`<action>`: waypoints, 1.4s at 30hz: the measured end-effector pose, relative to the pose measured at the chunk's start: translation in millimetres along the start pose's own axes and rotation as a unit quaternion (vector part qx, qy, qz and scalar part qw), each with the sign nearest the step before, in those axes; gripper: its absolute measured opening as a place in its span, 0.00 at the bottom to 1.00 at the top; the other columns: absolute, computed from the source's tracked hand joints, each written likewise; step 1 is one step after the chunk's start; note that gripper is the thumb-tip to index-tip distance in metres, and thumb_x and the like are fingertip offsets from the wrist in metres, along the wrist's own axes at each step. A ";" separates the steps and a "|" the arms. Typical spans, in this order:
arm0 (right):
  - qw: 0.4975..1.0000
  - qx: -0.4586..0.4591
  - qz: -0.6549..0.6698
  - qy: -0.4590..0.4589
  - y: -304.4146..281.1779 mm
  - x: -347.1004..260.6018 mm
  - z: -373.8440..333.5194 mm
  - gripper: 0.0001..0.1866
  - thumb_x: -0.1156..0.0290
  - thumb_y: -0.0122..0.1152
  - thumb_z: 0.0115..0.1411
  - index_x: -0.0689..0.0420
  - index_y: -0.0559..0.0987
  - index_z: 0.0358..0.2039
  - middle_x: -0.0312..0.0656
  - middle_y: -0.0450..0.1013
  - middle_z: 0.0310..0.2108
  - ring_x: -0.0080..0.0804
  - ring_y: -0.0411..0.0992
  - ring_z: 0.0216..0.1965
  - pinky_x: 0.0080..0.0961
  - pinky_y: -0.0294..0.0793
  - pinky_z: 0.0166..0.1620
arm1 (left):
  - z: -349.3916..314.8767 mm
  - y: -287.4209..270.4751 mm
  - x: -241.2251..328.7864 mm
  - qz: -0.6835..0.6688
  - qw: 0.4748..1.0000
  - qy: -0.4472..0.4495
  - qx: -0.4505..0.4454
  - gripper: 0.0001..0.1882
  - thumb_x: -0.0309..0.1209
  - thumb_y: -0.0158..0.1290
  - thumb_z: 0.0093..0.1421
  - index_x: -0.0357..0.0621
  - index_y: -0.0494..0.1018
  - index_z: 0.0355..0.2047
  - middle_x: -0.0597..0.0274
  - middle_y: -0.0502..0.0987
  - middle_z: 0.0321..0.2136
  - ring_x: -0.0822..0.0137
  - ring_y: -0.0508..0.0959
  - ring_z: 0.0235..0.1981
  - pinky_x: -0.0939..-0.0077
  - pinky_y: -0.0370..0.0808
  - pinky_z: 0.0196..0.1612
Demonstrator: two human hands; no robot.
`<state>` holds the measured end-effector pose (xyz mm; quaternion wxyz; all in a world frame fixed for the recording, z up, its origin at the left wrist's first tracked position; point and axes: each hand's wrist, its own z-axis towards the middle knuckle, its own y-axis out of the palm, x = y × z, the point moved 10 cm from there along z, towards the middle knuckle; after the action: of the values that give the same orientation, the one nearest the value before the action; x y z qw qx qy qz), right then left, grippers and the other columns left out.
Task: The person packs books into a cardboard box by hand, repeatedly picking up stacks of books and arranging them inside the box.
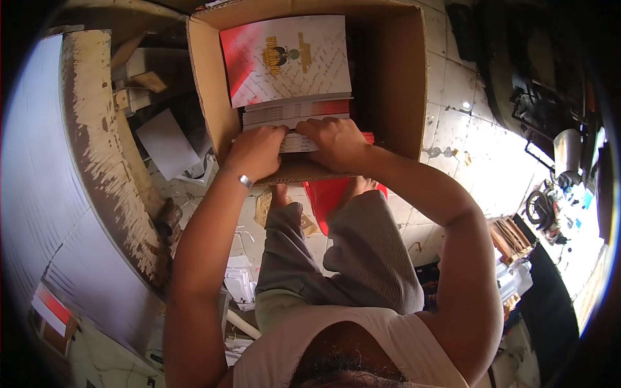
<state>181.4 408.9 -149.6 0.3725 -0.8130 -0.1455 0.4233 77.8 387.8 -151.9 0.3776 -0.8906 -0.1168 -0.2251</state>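
Note:
A deep cardboard box [206, 77] stands in front of me with stacks of booklets inside. The top booklet [323, 81] on the far stack has a white cover with a red corner and gold lettering. Nearer to me, a booklet stack [297, 143] shows its pale page edges and some red at the right. My left hand [257, 152] curls its fingers over the left part of this near stack. My right hand [339, 142] grips it farther right, fingers bent over its far side. The fingertips of both hands are partly hidden.
Under the box's near edge is a red plastic stool [318, 204], beside my bare feet. A long pale table or board [97, 213] with a worn edge runs along the left. Loose white paper [168, 143] lies beside it. Wooden pieces [511, 240] are at the right.

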 end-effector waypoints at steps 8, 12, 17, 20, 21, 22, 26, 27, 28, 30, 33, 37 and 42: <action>0.905 -0.027 0.272 0.327 58.7 182.9 0.3 0.34 0.60 0.72 0.54 0.62 0.73 0.58 0.53 0.78 0.51 0.46 0.78 0.52 0.35 0.75 0.56 | 11.7 29.0 0.0 0.051 0.996 0.070 0.016 0.20 0.26 0.59 0.49 0.44 0.78 0.45 0.46 0.81 0.38 0.45 0.81 0.41 0.51 0.78 0.45; 0.924 0.045 0.242 0.293 84.5 198.4 5.9 0.38 0.66 0.73 0.51 0.64 0.69 0.60 0.53 0.77 0.52 0.45 0.76 0.54 0.35 0.74 0.58 | 13.6 31.6 -2.1 0.056 0.996 0.064 0.006 0.20 0.26 0.60 0.49 0.44 0.78 0.45 0.46 0.81 0.38 0.45 0.81 0.41 0.52 0.78 0.46; 0.915 0.054 0.214 0.338 75.3 182.9 -0.1 0.45 0.59 0.79 0.43 0.61 0.70 0.61 0.56 0.74 0.56 0.52 0.73 0.58 0.39 0.74 0.60 | 10.7 29.5 -0.8 0.055 0.997 0.051 -0.008 0.20 0.26 0.59 0.50 0.44 0.78 0.45 0.48 0.82 0.36 0.46 0.81 0.42 0.51 0.78 0.45; 0.931 -0.009 0.098 0.352 67.8 170.1 -6.6 0.48 0.54 0.82 0.39 0.61 0.71 0.59 0.55 0.75 0.54 0.51 0.74 0.56 0.41 0.74 0.59 | 9.6 35.2 -4.9 0.049 0.997 0.057 0.008 0.21 0.25 0.59 0.49 0.44 0.78 0.46 0.48 0.83 0.36 0.46 0.81 0.41 0.52 0.78 0.45; 0.940 -0.035 0.050 0.337 66.3 165.7 -5.4 0.49 0.52 0.83 0.38 0.61 0.71 0.58 0.54 0.75 0.53 0.50 0.75 0.55 0.41 0.74 0.59 | 10.1 35.6 -4.4 0.048 0.997 0.057 0.008 0.21 0.25 0.59 0.49 0.44 0.78 0.46 0.48 0.83 0.36 0.46 0.81 0.41 0.52 0.78 0.45; 0.940 -0.035 0.050 0.337 62.6 164.6 -5.8 0.49 0.52 0.83 0.38 0.61 0.71 0.58 0.54 0.75 0.53 0.50 0.75 0.55 0.41 0.74 0.59 | 10.4 35.8 -3.9 0.047 0.997 0.057 0.011 0.21 0.25 0.59 0.49 0.44 0.78 0.46 0.48 0.83 0.36 0.46 0.82 0.41 0.52 0.78 0.45; 0.962 -0.072 -0.044 0.259 44.2 141.8 7.5 0.48 0.46 0.82 0.37 0.61 0.74 0.56 0.53 0.75 0.52 0.48 0.75 0.55 0.44 0.74 0.59 | 10.6 38.2 -4.9 0.058 0.997 0.052 0.005 0.20 0.25 0.59 0.49 0.45 0.79 0.46 0.48 0.83 0.36 0.46 0.82 0.41 0.52 0.79 0.45; 0.969 -0.066 -0.094 0.219 39.3 132.8 11.5 0.47 0.45 0.80 0.38 0.61 0.76 0.54 0.53 0.75 0.53 0.48 0.74 0.55 0.45 0.74 0.58 | 11.0 38.6 -3.6 0.057 0.997 0.054 0.003 0.20 0.25 0.59 0.49 0.45 0.79 0.46 0.48 0.83 0.36 0.46 0.82 0.41 0.52 0.79 0.45; 0.969 -0.067 -0.093 0.220 40.1 134.8 10.7 0.47 0.45 0.80 0.38 0.61 0.76 0.54 0.53 0.75 0.53 0.48 0.74 0.55 0.45 0.74 0.58 | 11.4 37.5 -1.7 0.060 0.997 0.057 0.007 0.20 0.24 0.58 0.50 0.45 0.80 0.45 0.48 0.83 0.36 0.46 0.82 0.40 0.52 0.79 0.45; 0.971 -0.071 -0.122 0.192 41.8 135.8 12.6 0.45 0.42 0.78 0.40 0.62 0.77 0.52 0.53 0.76 0.52 0.48 0.74 0.56 0.46 0.74 0.57 | 13.0 37.5 -0.3 0.062 0.996 0.061 0.010 0.19 0.24 0.57 0.50 0.45 0.80 0.45 0.48 0.83 0.36 0.46 0.82 0.40 0.52 0.79 0.45; 0.973 -0.057 -0.145 0.170 43.8 131.9 13.8 0.43 0.42 0.77 0.41 0.61 0.78 0.51 0.52 0.78 0.48 0.47 0.76 0.52 0.45 0.75 0.55 | 18.9 43.7 -3.6 0.061 0.996 0.059 -0.008 0.20 0.24 0.56 0.51 0.45 0.79 0.47 0.47 0.82 0.37 0.46 0.82 0.41 0.52 0.79 0.44; 0.966 -0.120 -0.150 0.175 56.0 130.5 23.2 0.38 0.45 0.76 0.43 0.61 0.80 0.47 0.51 0.80 0.43 0.47 0.79 0.47 0.45 0.77 0.53 | 33.2 59.1 -18.2 0.069 0.996 0.043 -0.027 0.22 0.23 0.55 0.53 0.45 0.76 0.51 0.46 0.82 0.39 0.46 0.81 0.43 0.51 0.79 0.45; 0.961 -0.133 -0.170 0.175 58.4 127.4 26.2 0.32 0.47 0.75 0.45 0.59 0.82 0.43 0.52 0.81 0.42 0.46 0.80 0.45 0.44 0.79 0.50 | 42.0 76.6 -27.9 0.073 0.996 0.008 -0.043 0.23 0.24 0.54 0.54 0.47 0.75 0.53 0.47 0.82 0.39 0.47 0.81 0.45 0.51 0.78 0.46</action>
<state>232.3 452.1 -275.5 0.3468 -0.8799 -0.2691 0.1817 95.6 364.4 -238.8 0.3550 -0.9104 -0.0387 -0.2091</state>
